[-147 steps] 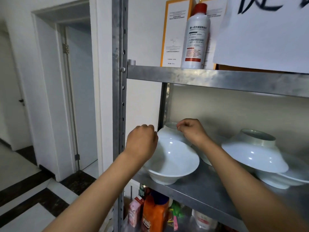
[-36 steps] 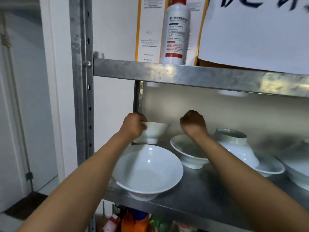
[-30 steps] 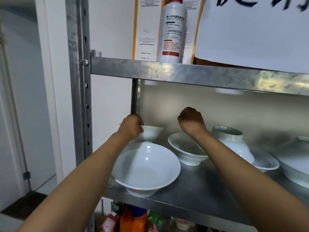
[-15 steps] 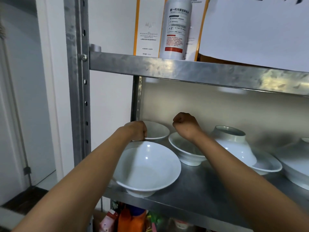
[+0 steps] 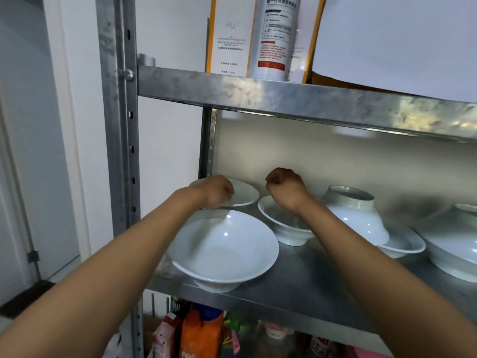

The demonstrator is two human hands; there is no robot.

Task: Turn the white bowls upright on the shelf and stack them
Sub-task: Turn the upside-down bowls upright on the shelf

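Note:
Three white bowls stand upright on the metal shelf (image 5: 322, 288): a large front bowl (image 5: 224, 251), a middle bowl (image 5: 289, 228) behind it, and a small bowl (image 5: 244, 195) at the back left. My left hand (image 5: 215, 191) curls over the small bowl's near rim and holds it. My right hand (image 5: 284, 187) hovers as a fist above the middle bowl, holding nothing. Further right, an upside-down bowl (image 5: 353, 213) sits on an upright bowl (image 5: 402, 244). At the right edge another inverted bowl (image 5: 454, 236) covers a bowl beneath it.
The upper shelf (image 5: 284, 96) hangs low over the bowls and carries a white bottle (image 5: 273, 34), orange-edged boxes and a paper sheet. A steel post (image 5: 118, 151) stands at the left. Packets and bottles (image 5: 201, 332) fill the shelf below. The back wall is close behind.
My left hand has brought the small bowl down from the air onto the back left of the shelf, upright. My right fist has barely moved.

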